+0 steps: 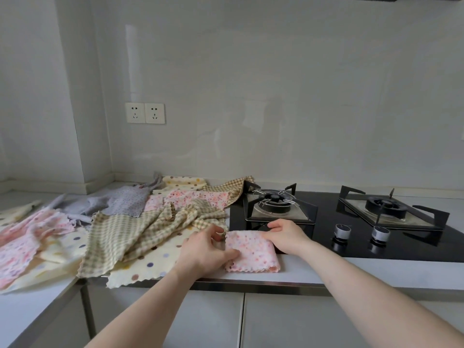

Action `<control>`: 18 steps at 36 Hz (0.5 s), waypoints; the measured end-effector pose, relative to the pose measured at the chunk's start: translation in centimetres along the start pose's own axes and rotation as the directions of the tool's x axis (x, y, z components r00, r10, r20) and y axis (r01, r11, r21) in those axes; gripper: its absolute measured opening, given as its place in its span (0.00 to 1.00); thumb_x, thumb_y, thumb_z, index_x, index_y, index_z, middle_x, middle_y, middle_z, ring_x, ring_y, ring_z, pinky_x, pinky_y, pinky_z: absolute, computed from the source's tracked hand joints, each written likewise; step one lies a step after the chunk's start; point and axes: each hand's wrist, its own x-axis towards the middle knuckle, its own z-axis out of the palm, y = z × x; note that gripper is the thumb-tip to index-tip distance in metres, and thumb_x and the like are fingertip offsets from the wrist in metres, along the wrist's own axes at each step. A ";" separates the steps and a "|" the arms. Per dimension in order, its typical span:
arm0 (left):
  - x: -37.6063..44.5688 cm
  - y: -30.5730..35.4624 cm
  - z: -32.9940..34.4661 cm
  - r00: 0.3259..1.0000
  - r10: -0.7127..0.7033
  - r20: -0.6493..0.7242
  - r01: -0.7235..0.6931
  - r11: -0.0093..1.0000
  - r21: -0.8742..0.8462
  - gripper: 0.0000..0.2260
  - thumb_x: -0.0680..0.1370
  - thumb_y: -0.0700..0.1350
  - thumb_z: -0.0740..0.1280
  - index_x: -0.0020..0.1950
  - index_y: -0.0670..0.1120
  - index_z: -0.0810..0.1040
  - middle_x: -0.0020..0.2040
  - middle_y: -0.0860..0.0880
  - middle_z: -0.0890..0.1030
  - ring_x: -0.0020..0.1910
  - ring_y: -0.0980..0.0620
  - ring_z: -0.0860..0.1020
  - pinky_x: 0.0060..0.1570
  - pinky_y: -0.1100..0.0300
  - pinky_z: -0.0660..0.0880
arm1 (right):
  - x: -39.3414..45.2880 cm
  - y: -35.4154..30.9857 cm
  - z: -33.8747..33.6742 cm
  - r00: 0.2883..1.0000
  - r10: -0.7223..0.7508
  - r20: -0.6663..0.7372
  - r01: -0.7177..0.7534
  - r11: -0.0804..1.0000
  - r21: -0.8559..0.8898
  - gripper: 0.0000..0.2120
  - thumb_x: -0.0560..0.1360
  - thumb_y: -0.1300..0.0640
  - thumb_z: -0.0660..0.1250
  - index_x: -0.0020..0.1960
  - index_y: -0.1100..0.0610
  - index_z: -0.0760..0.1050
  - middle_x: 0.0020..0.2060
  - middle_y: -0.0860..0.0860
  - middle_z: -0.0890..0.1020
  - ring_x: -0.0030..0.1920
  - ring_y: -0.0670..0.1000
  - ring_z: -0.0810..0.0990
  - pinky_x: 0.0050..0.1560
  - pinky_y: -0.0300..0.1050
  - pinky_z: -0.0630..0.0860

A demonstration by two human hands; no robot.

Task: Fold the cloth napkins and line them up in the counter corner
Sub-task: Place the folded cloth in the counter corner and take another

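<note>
My left hand [208, 249] pinches the left edge of the small folded pink floral cloth napkin [252, 252], thumb on top and fingers curled behind it; my right hand [286, 233] grips its far right corner, fingers bent over the fold; the napkin lies flat at the front edge of the pale grey desk [351, 270], touching the near left corner of the black glass gas hob [351, 229]; at nine o'clock from it sprawls the loose heap of unfolded napkins: a beige gingham one [130, 237], a cream polka-dot one [150, 267], a grey dotted one [125, 202], spreading toward the corner at ten o'clock.
</note>
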 end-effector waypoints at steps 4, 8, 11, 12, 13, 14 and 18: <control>0.1 0.0 0.1 1.000 0.011 -0.002 -0.011 0.999 0.034 0.31 0.62 0.69 0.72 0.61 0.61 0.73 0.53 0.63 0.79 0.57 0.53 0.77 0.61 0.52 0.74 | 0.4 -0.5 -0.3 0.993 -0.006 0.122 0.022 0.991 -0.132 0.20 0.73 0.51 0.74 0.64 0.50 0.80 0.59 0.47 0.81 0.59 0.49 0.79 0.60 0.45 0.76; 0.2 -0.1 0.2 1.000 0.020 -0.012 -0.020 0.999 0.027 0.31 0.62 0.69 0.72 0.62 0.62 0.72 0.52 0.63 0.79 0.56 0.54 0.77 0.61 0.52 0.74 | 0.3 -1.2 -0.9 0.988 -0.021 0.156 0.046 0.986 -0.161 0.12 0.70 0.53 0.76 0.53 0.50 0.81 0.49 0.46 0.80 0.51 0.48 0.79 0.48 0.41 0.74; 0.3 -0.2 0.2 0.999 0.027 -0.022 -0.027 1.000 0.013 0.31 0.62 0.69 0.72 0.62 0.61 0.73 0.51 0.63 0.79 0.55 0.54 0.77 0.60 0.52 0.75 | 0.3 -1.7 -1.0 0.988 -0.105 0.115 0.121 0.983 -0.140 0.11 0.71 0.56 0.74 0.53 0.50 0.81 0.51 0.47 0.80 0.51 0.48 0.78 0.47 0.41 0.74; 0.3 -0.2 0.2 0.999 0.029 -0.032 -0.029 1.000 0.011 0.32 0.62 0.68 0.73 0.63 0.61 0.73 0.51 0.62 0.79 0.54 0.54 0.78 0.59 0.53 0.75 | 0.2 -1.8 -1.0 0.986 -0.140 0.085 0.150 0.981 -0.122 0.09 0.71 0.57 0.73 0.51 0.50 0.81 0.49 0.47 0.80 0.50 0.47 0.78 0.45 0.41 0.73; 0.2 -0.2 0.2 0.998 0.030 -0.046 -0.029 1.000 0.010 0.32 0.63 0.68 0.73 0.64 0.61 0.72 0.51 0.62 0.78 0.53 0.54 0.78 0.58 0.53 0.75 | 0.2 -1.9 -0.9 0.984 -0.170 0.054 0.174 0.979 -0.102 0.08 0.71 0.58 0.73 0.49 0.50 0.81 0.48 0.47 0.81 0.49 0.47 0.78 0.43 0.40 0.73; 0.2 -0.2 0.2 0.998 0.029 -0.062 -0.029 1.000 0.007 0.32 0.63 0.67 0.74 0.65 0.61 0.72 0.50 0.61 0.77 0.52 0.54 0.78 0.57 0.54 0.76 | 0.2 -1.9 -0.8 0.982 -0.190 0.023 0.191 0.978 -0.080 0.07 0.71 0.59 0.72 0.47 0.50 0.81 0.47 0.47 0.82 0.48 0.47 0.79 0.42 0.40 0.73; 0.0 -0.2 0.1 0.993 0.039 -0.108 -0.043 0.998 -0.036 0.31 0.65 0.65 0.75 0.65 0.61 0.72 0.45 0.58 0.77 0.45 0.56 0.78 0.45 0.57 0.75 | -0.2 -2.1 -0.5 0.978 -0.198 -0.068 0.200 0.979 0.034 0.07 0.70 0.63 0.72 0.45 0.52 0.81 0.43 0.48 0.85 0.42 0.48 0.84 0.37 0.39 0.76</control>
